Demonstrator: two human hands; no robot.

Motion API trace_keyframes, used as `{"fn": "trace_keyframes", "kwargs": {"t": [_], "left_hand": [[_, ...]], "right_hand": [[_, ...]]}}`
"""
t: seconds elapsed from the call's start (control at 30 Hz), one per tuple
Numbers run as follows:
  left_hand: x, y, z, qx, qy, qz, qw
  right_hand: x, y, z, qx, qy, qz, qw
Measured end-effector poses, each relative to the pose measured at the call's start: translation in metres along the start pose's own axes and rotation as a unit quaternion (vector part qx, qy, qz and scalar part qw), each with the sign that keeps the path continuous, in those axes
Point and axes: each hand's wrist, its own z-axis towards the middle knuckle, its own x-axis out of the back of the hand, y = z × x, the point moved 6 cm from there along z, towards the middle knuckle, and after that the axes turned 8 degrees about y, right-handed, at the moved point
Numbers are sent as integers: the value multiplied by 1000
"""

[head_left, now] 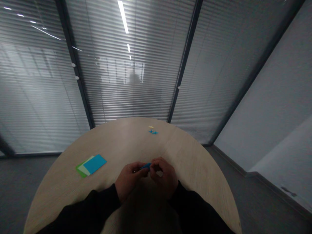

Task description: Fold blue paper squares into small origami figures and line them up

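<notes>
Over the near part of a round wooden desk (195,182), the person's left hand (129,178) has its grip clamped on a small blue folded piece (145,166), with thumb and fingers about its left end. The right hand (167,177) has its grip, fingertips pinched together, on the right end of the same piece, which lies between the two hands. Flat blue (95,164) and green sheets (81,169) lie overlapped to the left; three small folded pieces, one yellow (151,127) and two blue (155,132), sit grouped near the far edge.

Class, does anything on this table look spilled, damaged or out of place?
Nothing stands out. The sheets overlap unevenly but lie flat; the blue and yellow shapes sit grouped; fingers partly hide the blue piece.
</notes>
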Motion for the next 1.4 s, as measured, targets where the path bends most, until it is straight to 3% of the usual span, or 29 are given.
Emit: {"fn": "trace_keyframes", "kwargs": {"t": [0.3, 0.57, 0.87, 1.2, 1.4], "left_hand": [[3, 4, -2, -3, 60, 31, 998], [3, 3, 0, -17, 55, 36, 998], [1, 12, 0, -54, 24, 93, 994], [0, 7, -1, -48, 26, 79, 995], [-2, 7, -1, -71, 30, -3, 997]], "right_hand": [[-7, 14, -8, -110, -4, 52, 993], [-15, 33, -14, -203, 4, 161, 966], [-17, 41, -15, -259, -25, 183, 948], [-23, 36, -16, -300, -66, 233, 923], [-20, 41, -17, -253, -18, 197, 947]]}}
